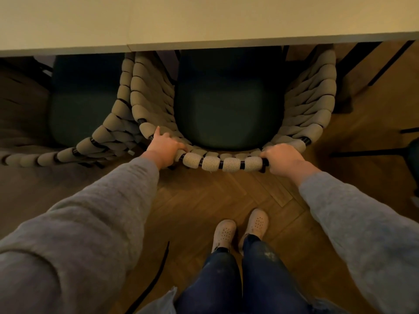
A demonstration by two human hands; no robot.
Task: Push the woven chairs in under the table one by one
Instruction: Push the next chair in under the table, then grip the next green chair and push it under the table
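At the far left, a second woven chair with thick beige rope wound round a black frame [95, 141] stands with its dark green seat cushion partly beneath the pale, flat-topped bench [204, 19], whose near edge runs across the top of the view. Its curved back rail sweeps toward the near left, and its right arm lies just beside the left arm of the middle chair, seemingly touching.

Right of it, the left hand [166, 147], coming out of a grey knitted sleeve [90, 211], rests on the back rail of the middle beige rope-woven chair [229, 163]; its fingers [158, 132] are loosely spread over the rope at the rail's left bend, thumb along the inner side, laid on rather than fully wrapped.

That chair faces away from the person, toward the bench. Its dark green rounded seat cushion [229, 105] points its front under the bench edge, the far part hidden below the top, while the back rail stays on the near side, its long axis running left to right, parallel with the bench edge. Both woven arms reach far-ward beneath the top.

Further right, the right hand [283, 159] is curled tight round the rail's right end, knuckles up.

Below, on the brown herringbone wood floor [204, 200], stand two pale perforated shoes [240, 227] under dark blue jeans.
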